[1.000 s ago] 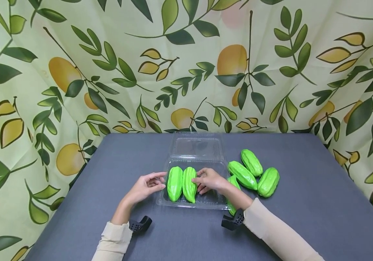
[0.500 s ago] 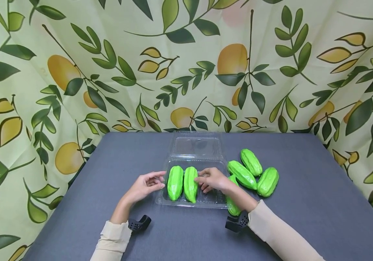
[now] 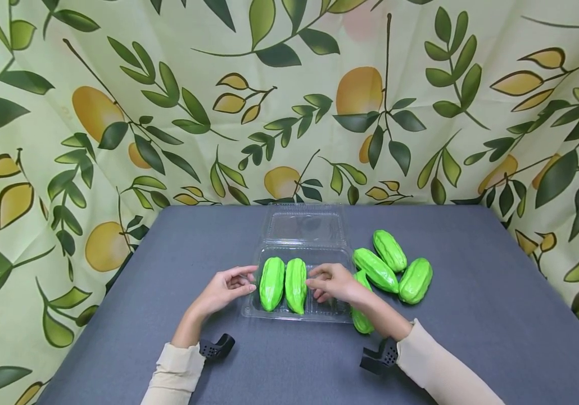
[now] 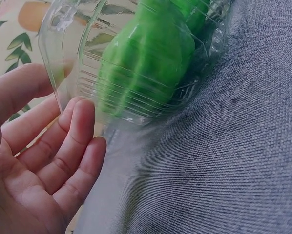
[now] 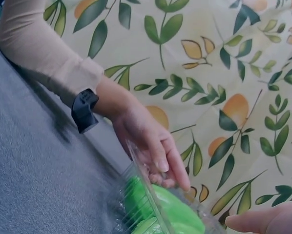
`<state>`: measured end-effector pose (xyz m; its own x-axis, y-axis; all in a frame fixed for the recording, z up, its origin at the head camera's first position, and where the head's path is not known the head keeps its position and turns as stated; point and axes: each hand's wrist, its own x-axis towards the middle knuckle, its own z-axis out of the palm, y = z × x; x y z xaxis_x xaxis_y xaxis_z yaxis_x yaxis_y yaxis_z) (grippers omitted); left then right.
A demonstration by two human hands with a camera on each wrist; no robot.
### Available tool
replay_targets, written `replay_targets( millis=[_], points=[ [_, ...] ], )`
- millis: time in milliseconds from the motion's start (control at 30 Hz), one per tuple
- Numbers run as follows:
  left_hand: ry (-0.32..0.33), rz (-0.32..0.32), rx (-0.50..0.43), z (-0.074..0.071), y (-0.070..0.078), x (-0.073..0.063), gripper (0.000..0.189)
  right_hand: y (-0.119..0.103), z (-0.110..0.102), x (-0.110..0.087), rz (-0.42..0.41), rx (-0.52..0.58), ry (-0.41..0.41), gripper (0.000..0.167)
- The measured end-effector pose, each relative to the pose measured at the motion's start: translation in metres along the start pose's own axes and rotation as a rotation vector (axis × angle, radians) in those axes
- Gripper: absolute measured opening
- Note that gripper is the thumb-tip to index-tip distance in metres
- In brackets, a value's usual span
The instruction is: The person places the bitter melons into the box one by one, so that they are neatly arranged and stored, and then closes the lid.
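Note:
A clear plastic clamshell container (image 3: 299,318) lies with its lid (image 3: 307,226) folded back. Inside, two glossy green bitter melons lie lengthwise side by side: the left one (image 3: 271,284) and the right one (image 3: 296,287), a narrow gap between them. My left hand (image 3: 224,289) is at the container's left wall, fingers relaxed, fingertips right at the clear rim in the left wrist view. Over the container's right half is my right hand (image 3: 337,282), fingers loosely bent and holding nothing, its fingertips just beside the right melon. In the right wrist view only one fingertip (image 5: 256,220) of it shows.
To the right of the container, three bitter melons (image 3: 376,271) lie grouped on the grey table (image 3: 208,242). Another bitter melon (image 3: 362,322) lies by the container's right edge, partly hidden under my right forearm. A leaf-patterned cloth (image 3: 289,112) hangs behind the table.
The right melon in the container shifted slightly right, away from the left one. My right hand has since drawn back a little to the right, off that melon. My left hand stays put.

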<state>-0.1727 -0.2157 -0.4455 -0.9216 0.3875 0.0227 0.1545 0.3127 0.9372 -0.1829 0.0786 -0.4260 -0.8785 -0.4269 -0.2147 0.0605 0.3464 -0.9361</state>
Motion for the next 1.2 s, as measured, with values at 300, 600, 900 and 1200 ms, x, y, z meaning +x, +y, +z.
replay_targets(
  millis=[300, 600, 900, 1200],
  points=[
    [0.006, -0.012, 0.008, -0.001, -0.001, 0.0, 0.049, -0.005, -0.012, -0.023, -0.079, 0.078, 0.002, 0.047],
    [-0.001, -0.014, 0.007, -0.001, -0.003, -0.001, 0.048, -0.003, -0.028, -0.041, -0.094, 0.126, 0.055, 0.047],
    [0.003, 0.002, -0.002, 0.0, -0.003, 0.0, 0.048, 0.003, -0.046, -0.059, -0.104, 0.128, 0.164, 0.045],
    [0.009, 0.013, -0.001, 0.001, -0.003, 0.001, 0.047, 0.015, -0.07, -0.08, -0.074, 0.147, 0.327, 0.046]
  ],
)
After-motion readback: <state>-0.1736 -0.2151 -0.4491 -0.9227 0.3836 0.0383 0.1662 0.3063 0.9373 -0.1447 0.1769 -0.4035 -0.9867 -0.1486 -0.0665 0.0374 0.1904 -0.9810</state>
